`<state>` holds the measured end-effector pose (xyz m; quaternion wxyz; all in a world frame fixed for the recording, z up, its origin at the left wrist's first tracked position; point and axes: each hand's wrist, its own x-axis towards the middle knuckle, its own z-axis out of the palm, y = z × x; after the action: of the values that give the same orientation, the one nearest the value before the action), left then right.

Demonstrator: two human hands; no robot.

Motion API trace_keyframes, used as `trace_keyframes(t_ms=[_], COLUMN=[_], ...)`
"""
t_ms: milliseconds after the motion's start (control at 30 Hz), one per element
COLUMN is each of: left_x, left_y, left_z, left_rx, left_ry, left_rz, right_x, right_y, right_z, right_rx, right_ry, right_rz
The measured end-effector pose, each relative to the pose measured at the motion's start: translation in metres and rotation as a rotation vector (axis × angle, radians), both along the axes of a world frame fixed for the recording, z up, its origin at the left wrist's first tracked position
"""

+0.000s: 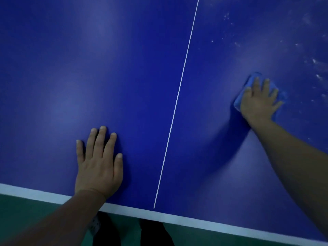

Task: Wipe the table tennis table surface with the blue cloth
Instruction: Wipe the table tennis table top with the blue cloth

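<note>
The dark blue table tennis table (88, 68) fills the view, split by a thin white centre line (179, 89). A folded light blue cloth (253, 79) lies on the right half. My right hand (258, 102) presses flat on it with fingers spread, covering most of it. My left hand (99, 164) rests flat on the left half near the front edge, fingers straight, holding nothing. White dusty specks (317, 68) cover the surface to the right of and beyond the cloth.
The table's white front edge band (204, 223) runs across the bottom of the view. Below it are a green floor (26, 206) and my dark legs (154, 233).
</note>
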<state>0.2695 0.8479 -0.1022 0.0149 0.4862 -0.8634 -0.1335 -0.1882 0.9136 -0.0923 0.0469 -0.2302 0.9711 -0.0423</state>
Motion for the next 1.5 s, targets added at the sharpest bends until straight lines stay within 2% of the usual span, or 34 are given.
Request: trace_keyframes(t_ms=[33,100,167,233,300,333,367,433,500,567,633,700,767,833,867,933,1033,1100,1133,1200,1267,1300,1333,1400,1500], left_x=[0.000,0.000,-0.001,-0.001,0.000,0.000,-0.001,-0.001,-0.001,-0.001,-0.002,-0.001,0.000,-0.001,-0.001,-0.001,-0.001,0.000,0.000,0.001,0.002,0.003,0.003,0.004,0.002], left_y=[0.000,-0.001,0.001,0.001,0.001,0.001,0.001,0.002,0.003,0.002,0.002,0.003,0.002,0.002,0.002,0.002,0.003,0.004,0.004,0.005,0.003,0.003,0.003,0.003,0.004], left_z=[0.000,0.001,0.003,0.003,0.002,0.001,0.001,0.001,0.000,0.001,0.001,0.002,0.002,0.002,0.002,0.003,0.005,0.005,0.005,0.005,0.005,0.004,0.004,0.003,0.002], left_rx=[0.001,0.000,0.000,-0.007,-0.003,0.001,0.002,0.001,-0.004,-0.006,-0.002,0.001,0.003,0.015,0.020,0.026,0.027,0.032,0.032,0.033,0.034,0.032,0.029,0.018,0.010], left_ry=[-0.001,-0.004,-0.003,0.007,0.023,0.033,0.037,0.033,0.033,0.028,0.025,0.020,0.011,0.010,0.007,0.001,0.009,0.014,0.021,0.047,0.061,0.063,0.064,0.067,0.069], left_rz=[0.000,0.003,0.001,0.009,0.015,0.018,0.020,0.017,0.015,0.010,0.008,0.004,0.004,0.003,0.005,0.002,-0.002,0.004,0.003,-0.005,0.000,0.000,-0.003,-0.004,-0.009], right_x=[0.003,0.045,0.116,0.183,0.184,0.161,0.132,0.066,0.020,0.033,0.094,0.183,0.254,0.249,0.225,0.166,0.101,0.114,0.139,0.210,0.282,0.299,0.299,0.267,0.193], right_y=[0.004,0.007,0.017,0.045,0.063,0.060,0.051,0.034,0.026,0.023,0.032,0.063,0.115,0.144,0.144,0.138,0.132,0.122,0.114,0.108,0.129,0.149,0.169,0.201,0.237], right_z=[0.002,-0.003,-0.012,-0.013,-0.006,-0.006,-0.008,-0.011,-0.002,0.002,-0.004,-0.009,-0.004,-0.002,-0.005,-0.012,0.002,0.002,-0.001,-0.009,-0.013,-0.014,-0.014,-0.013,-0.006], right_rx=[-0.023,-0.002,-0.003,-0.008,0.004,0.021,0.029,0.051,0.058,0.003,-0.007,-0.035,-0.045,-0.024,0.002,0.056,0.053,-0.007,0.001,-0.013,-0.009,-0.010,0.003,0.062,0.175], right_ry=[-0.022,0.056,0.144,0.112,0.019,0.027,0.090,0.162,0.069,0.001,0.108,0.098,-0.016,-0.051,0.006,0.102,-0.034,-0.061,-0.011,0.093,0.073,0.053,0.036,0.060,-0.012], right_rz=[-0.061,0.051,0.389,0.900,1.263,1.294,1.215,0.803,0.352,0.143,0.291,0.687,1.075,1.207,1.148,0.776,0.079,-0.134,-0.103,0.207,0.647,0.769,0.793,0.615,0.125])
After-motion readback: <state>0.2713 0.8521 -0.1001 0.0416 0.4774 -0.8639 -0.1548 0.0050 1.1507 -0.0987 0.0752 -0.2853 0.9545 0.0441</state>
